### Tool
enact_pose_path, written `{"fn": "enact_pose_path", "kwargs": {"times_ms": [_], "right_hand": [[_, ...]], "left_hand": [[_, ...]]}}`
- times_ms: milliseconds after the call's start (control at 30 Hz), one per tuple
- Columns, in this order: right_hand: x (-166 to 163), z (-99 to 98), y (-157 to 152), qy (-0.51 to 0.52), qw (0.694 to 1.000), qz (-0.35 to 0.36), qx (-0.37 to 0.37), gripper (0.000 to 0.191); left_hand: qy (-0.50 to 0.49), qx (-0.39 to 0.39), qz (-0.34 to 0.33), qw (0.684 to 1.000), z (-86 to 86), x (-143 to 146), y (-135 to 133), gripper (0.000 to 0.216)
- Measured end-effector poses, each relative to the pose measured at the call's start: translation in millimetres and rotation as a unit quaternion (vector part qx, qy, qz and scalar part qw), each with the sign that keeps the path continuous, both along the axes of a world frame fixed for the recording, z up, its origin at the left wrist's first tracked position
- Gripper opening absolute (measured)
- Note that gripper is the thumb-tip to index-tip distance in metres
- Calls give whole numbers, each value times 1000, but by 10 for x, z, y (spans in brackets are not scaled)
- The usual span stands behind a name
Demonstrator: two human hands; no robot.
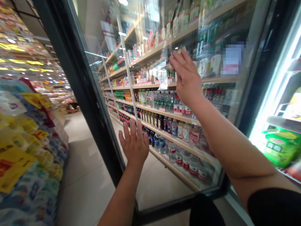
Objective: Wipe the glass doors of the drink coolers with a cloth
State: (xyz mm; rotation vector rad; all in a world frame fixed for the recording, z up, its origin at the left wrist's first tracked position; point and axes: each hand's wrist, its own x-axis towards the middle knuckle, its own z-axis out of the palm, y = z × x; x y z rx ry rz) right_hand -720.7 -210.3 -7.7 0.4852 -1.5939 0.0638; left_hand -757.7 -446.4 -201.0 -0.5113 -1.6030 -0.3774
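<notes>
An open glass cooler door (pixel 150 194) with a black frame stands in front of me. My left hand (pixel 134 144) lies flat against the lower glass, fingers spread and holding nothing. Higher up, my right hand (pixel 187 78) is raised to the glass with its fingers curled and pinched round a small pale thing (pixel 180 50). I cannot make out what that thing is. Shelves of drink bottles (pixel 169 100) show in the glass behind both hands.
To the right is the lit cooler interior with green packets (pixel 281 147) on a shelf. A display of yellow and blue packaged goods (pixel 25 147) fills the left side. A tiled aisle floor (pixel 80 169) runs between them toward the back of the shop.
</notes>
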Motion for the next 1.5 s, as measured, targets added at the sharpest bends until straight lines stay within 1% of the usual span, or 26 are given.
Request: {"fn": "enact_pose_path", "kwargs": {"times_ms": [100,200,300,400,467,633,700,767,867,967,1067,1133,1200,1267,1400,1433,1500], "right_hand": [[45,-88,122,-5,1000,14,-14,48],[81,-165,229,-7,1000,11,-6,47],[78,-110,406,12,1000,3,-11,45],[75,-47,581,49,998,-8,-36,44],[97,-57,649,63,997,-13,-50,44],[200,-87,820,41,997,-21,-62,43],[227,-75,962,47,994,-27,-98,45],[245,-103,1124,61,987,-31,-144,47],[272,-251,1318,86,976,-28,-197,49],[312,-397,1432,99,971,-25,-218,46],[350,-390,1560,91,968,-30,-232,43],[366,-349,1674,87,963,-31,-252,43],[379,-367,1779,89,957,-33,-275,44],[398,-486,1839,93,951,-38,-292,48],[456,-852,1840,93,947,-58,-301,50],[469,-911,1834,91,948,-61,-300,50],[486,-960,1827,89,947,-64,-301,48]], "left_hand": [[8,0,-5,1000,-2,-3,-1,64],[14,-6,2,1000,1,-3,-3,66],[17,-6,9,1000,8,-1,-2,66],[25,-7,15,1000,13,2,1,67],[26,-9,16,999,10,2,1,68],[10,-5,3,1000,-10,-7,-8,67],[6,-3,-5,1000,-15,-12,-9,66],[3,-1,-9,1000,-15,-13,-8,67],[8,0,-9,1000,-11,-8,-3,67],[13,-4,0,1000,-8,-2,0,67],[10,-4,6,1000,-9,0,1,67],[4,-1,2,1000,-11,1,2,67],[-2,-1,-1,1000,-13,4,5,67],[0,-2,-1,1000,-11,9,9,66],[11,-3,5,1000,-4,15,14,66],[10,-2,3,1000,-5,14,14,65],[5,3,-5,1000,-8,9,15,64]]}}
